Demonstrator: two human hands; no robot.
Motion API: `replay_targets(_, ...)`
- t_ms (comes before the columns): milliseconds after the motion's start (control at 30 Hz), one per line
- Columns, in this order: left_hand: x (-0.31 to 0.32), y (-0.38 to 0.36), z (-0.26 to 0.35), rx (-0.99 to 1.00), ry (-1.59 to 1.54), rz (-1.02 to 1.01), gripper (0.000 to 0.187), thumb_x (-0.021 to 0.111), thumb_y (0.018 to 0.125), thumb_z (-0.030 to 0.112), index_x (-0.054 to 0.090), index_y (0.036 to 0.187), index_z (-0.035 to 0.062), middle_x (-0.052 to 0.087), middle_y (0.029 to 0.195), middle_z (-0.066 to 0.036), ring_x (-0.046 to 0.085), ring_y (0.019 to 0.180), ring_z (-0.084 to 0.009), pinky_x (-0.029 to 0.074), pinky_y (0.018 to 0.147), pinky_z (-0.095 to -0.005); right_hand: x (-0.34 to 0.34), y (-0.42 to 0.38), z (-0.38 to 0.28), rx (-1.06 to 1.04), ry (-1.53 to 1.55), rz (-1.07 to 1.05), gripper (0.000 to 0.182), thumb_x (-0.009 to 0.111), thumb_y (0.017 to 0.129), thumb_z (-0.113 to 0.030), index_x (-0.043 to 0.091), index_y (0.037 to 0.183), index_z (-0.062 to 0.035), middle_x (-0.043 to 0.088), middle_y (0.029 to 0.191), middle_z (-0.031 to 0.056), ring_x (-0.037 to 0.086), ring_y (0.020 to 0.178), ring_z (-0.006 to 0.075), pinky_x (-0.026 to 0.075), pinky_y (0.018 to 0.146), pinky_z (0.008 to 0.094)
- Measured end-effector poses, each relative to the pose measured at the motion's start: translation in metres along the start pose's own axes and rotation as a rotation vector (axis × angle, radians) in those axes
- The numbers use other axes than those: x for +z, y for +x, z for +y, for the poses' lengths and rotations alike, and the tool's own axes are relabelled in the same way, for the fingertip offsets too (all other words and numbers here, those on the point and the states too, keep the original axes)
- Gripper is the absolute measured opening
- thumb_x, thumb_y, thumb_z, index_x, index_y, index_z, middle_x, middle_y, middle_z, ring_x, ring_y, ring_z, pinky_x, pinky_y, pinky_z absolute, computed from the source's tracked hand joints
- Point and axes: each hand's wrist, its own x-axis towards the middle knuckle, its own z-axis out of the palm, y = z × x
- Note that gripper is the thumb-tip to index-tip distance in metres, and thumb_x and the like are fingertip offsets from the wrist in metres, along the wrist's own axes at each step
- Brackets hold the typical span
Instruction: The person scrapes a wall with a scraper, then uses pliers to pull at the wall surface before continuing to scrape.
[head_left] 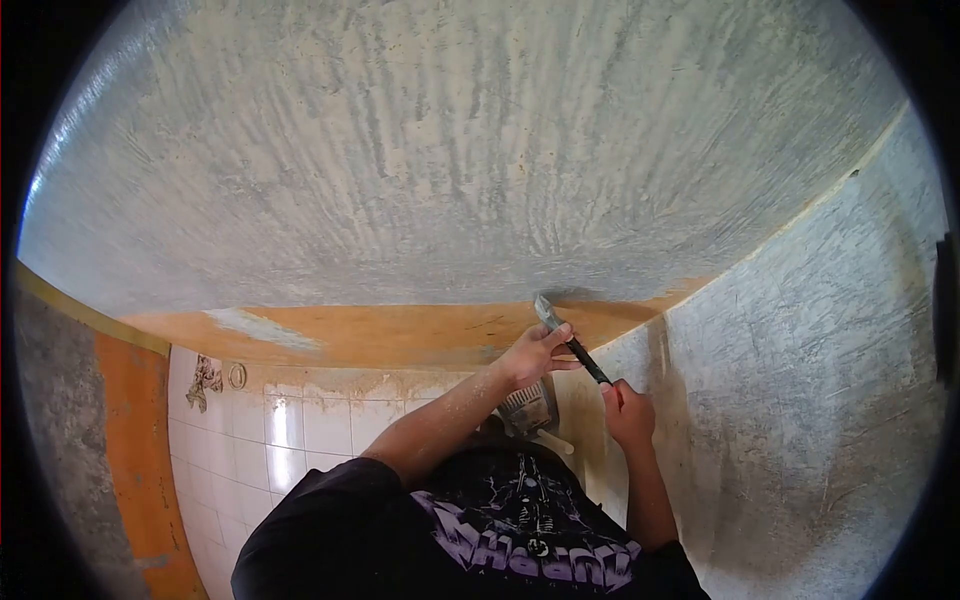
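A long tool with a dark handle and a pale, worn head is held slantwise in front of the wall. My left hand has its thumb and fingers around the upper part of the handle, just below the head. Lower down, my right hand is closed on the handle's end. The head lies at or close to the border between the grey coating and the orange strip; whether it touches the wall is unclear.
A second grey wall meets the first at a corner on the right. Beneath my arms is a container, partly hidden. White floor tiles carry a crumpled rag and a ring-shaped object on the left.
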Motion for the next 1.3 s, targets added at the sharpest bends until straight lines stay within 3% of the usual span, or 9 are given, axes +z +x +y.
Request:
replay_targets(167,0.003,0.003,-0.003,-0.026,-0.001,0.080,0.033,0.051,0.104,0.034,0.055,0.113,0.0028,0.063,0.110,-0.011,0.064,0.107,-0.0254,0.054,0.093,-0.0438,0.006,-0.002,0.005,0.024,0.071,-0.034,0.039,0.056,0.095,-0.043,0.060,0.080,-0.0075,0.060,0.063,0.0192,0.061,0.064,0.0434,0.045,0.058,0.0510)
replay_targets(367,-0.006,0.000,-0.002,-0.034,0.026,0.014,0.037,0.053,0.103,0.033,0.050,0.120,0.0011,0.059,0.114,-0.013,0.064,0.108,-0.0267,0.053,0.095,-0.0447,0.007,-0.009,-0.004,0.079,0.079,-0.029,0.040,0.055,0.096,-0.044,0.062,0.081,-0.0071,0.062,0.068,0.0211,0.062,0.069,0.0443,0.046,0.061,0.0512)
replay_targets(567,-0.023,-0.017,0.005,0.004,-0.025,0.145,0.034,0.054,0.103,0.031,0.049,0.120,0.0021,0.056,0.115,-0.012,0.062,0.110,-0.0286,0.053,0.096,-0.0502,0.011,0.003,-0.019,0.019,0.068,-0.068,0.037,0.058,0.095,-0.040,0.062,0.081,-0.0057,0.061,0.069,0.0218,0.061,0.068,0.0438,0.046,0.059,0.0476)
replay_targets(667,-0.034,-0.028,0.010,0.031,-0.055,0.080,0.035,0.055,0.102,0.031,0.048,0.121,0.0022,0.056,0.115,-0.012,0.062,0.110,-0.0297,0.053,0.096,-0.0523,0.013,0.000,-0.042,0.027,0.041,-0.079,0.038,0.057,0.095,-0.040,0.062,0.080,-0.0050,0.061,0.070,0.0225,0.061,0.068,0.0439,0.046,0.059,0.0477)
replay_targets(1000,-0.013,0.000,-0.003,-0.023,0.036,0.014,0.038,0.052,0.103,0.036,0.053,0.116,0.0005,0.060,0.110,-0.011,0.063,0.106,-0.0252,0.056,0.092,-0.0454,0.007,-0.007,-0.010,0.055,0.073,-0.017,0.038,0.057,0.095,-0.042,0.064,0.082,-0.0061,0.061,0.065,0.0191,0.062,0.064,0.0419,0.045,0.058,0.0478)
replay_targets(1300,-0.014,-0.009,0.002,-0.020,0.037,0.044,0.037,0.054,0.102,0.036,0.051,0.116,0.0011,0.061,0.109,-0.012,0.065,0.103,-0.0268,0.056,0.092,-0.0461,0.017,-0.012,-0.015,0.042,0.104,0.016,0.038,0.058,0.095,-0.042,0.065,0.082,-0.0065,0.061,0.065,0.0197,0.062,0.064,0.0423,0.046,0.057,0.0483)
